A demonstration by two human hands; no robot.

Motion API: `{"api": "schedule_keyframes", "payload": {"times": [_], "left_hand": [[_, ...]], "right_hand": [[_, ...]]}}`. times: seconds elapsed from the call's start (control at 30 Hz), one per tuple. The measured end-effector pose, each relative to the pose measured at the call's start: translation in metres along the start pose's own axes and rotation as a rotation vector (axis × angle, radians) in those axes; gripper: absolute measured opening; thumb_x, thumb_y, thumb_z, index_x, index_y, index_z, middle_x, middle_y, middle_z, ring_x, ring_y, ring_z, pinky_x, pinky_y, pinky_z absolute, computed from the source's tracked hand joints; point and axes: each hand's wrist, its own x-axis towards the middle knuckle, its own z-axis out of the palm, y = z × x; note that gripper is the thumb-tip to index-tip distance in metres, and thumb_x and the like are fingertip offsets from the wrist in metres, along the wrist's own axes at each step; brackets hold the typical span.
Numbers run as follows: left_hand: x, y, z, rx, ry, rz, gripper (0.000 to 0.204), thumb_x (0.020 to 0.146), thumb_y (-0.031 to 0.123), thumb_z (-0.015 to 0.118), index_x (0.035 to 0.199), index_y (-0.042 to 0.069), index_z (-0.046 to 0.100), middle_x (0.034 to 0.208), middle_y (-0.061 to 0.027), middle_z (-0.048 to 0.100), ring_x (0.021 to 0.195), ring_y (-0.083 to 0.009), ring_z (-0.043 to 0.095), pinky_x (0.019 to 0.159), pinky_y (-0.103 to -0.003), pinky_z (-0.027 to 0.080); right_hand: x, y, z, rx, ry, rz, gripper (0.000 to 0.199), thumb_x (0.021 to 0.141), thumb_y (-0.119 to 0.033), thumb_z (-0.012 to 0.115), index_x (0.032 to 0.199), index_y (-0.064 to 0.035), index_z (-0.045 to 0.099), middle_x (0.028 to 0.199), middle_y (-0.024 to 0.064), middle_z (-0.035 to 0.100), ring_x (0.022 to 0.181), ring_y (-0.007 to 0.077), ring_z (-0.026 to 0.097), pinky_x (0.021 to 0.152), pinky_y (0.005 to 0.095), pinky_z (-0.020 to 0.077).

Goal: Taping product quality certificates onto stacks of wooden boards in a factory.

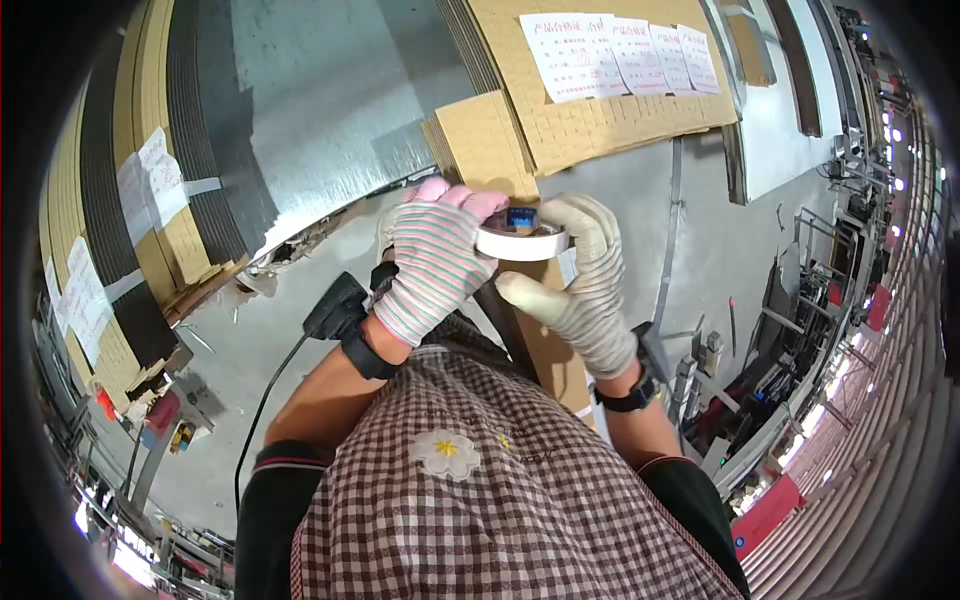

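Holding white tape roll (520,246) between both hands: left hand (440,255), pink-tipped glove, grasping roll's left side; right hand (585,285) curled at its right side. Cardboard strip (490,150) just beyond grip; checked apron (400,500) on near side.

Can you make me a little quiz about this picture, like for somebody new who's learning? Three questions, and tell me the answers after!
1. True or false: the left hand wears a striped glove with pink fingertips.
2. What is between the left hand and the right hand?
A) a hammer
B) a white ring-shaped roll
C) a cup
3. Fill the gap: the flower on the checked apron is white with a ____ middle.

Key: 1 true; 2 B; 3 yellow.
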Motion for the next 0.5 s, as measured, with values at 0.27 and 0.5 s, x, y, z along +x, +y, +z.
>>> {"api": "schedule_keyframes", "payload": {"times": [0.27,0.5], "left_hand": [[0.026,-0.007,0.007,-0.155,0.114,0.404,0.047,0.067,0.028,0.080,0.110,0.017,0.066,0.113,-0.0028,0.064,0.114,-0.0292,0.055,0.107,-0.051,0.041],[0.025,-0.012,0.003,-0.025,0.096,0.450,0.060,0.068,0.032,0.081,0.124,0.019,0.065,0.126,-0.0033,0.061,0.121,-0.0280,0.052,0.111,-0.051,0.038]], "right_hand": [[0.044,0.022,-0.050,-0.189,-0.629,0.339,0.025,0.100,-0.036,0.056,0.103,-0.0177,0.072,0.081,0.0081,0.070,0.072,0.0277,0.069,0.063,0.0396,0.0525],[0.020,0.092,0.039,-0.456,-0.673,0.462,0.020,0.095,-0.026,0.061,0.108,-0.0150,0.071,0.096,0.0129,0.073,0.089,0.0318,0.070,0.076,0.0425,0.0548]]}}
